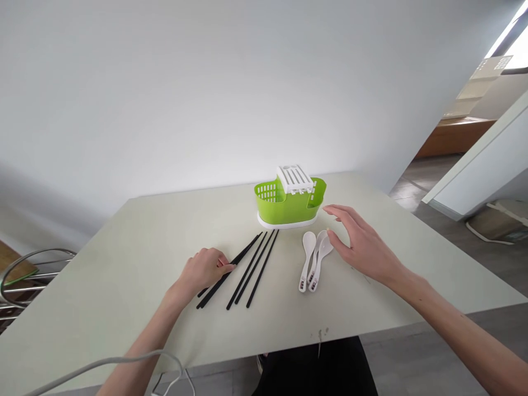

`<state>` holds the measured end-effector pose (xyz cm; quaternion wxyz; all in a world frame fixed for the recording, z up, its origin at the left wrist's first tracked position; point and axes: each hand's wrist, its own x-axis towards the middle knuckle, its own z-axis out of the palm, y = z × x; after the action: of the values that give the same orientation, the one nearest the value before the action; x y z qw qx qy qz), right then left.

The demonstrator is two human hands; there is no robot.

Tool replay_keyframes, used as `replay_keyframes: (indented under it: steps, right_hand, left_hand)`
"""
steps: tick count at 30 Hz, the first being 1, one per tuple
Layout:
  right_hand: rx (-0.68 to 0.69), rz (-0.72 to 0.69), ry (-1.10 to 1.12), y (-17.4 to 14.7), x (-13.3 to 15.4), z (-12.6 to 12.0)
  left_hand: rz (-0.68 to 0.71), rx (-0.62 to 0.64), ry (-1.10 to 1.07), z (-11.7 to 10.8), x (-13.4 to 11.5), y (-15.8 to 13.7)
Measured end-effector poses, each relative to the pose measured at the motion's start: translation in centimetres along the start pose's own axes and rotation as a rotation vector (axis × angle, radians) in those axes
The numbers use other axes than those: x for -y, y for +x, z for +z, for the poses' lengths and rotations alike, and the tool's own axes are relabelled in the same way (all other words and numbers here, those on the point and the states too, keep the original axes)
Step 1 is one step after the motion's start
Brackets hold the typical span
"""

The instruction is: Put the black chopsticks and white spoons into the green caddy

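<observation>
My left hand (207, 268) is closed at several black chopsticks (219, 282) on the left, its thumb pressed against them and its other fingers curled out of sight. Three more black chopsticks (250, 269) lie side by side just right of it, tips pointing toward the wall. My right hand (358, 242) is held over the table with thumb and fingers apart and nothing between them. Beside its thumb lie three white spoons (307, 258), two of them overlapping. Behind the spoons stands a green cutlery basket (284, 212) with a white slotted top (295, 177) and a white base.
The pale table (165, 231) reaches back to a white wall (206, 99). A grey cable (111, 360) runs across my left forearm at the lower left. Off the table's left side stands a metal rack (25, 291). A doorway opens at the right.
</observation>
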<state>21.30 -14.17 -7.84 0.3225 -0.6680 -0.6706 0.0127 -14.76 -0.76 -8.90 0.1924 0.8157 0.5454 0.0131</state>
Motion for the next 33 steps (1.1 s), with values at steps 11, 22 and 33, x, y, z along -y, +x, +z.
replay_keyframes:
  steps: [11, 22, 33]
  right_hand:
    - [0.054, -0.031, 0.058, -0.5, 1.0, 0.4]
    - [0.044, -0.053, -0.109, 2.1, -1.1, 2.9]
    - [0.120, -0.148, -0.389, 5.3, -5.6, 7.7]
  left_hand:
    - [-0.073, 0.008, 0.077, -0.9, 0.2, -1.0]
    - [-0.099, 0.037, 0.101, -1.4, -0.5, -1.4]
    - [-0.081, -0.059, -0.110, -3.2, -0.4, -3.0]
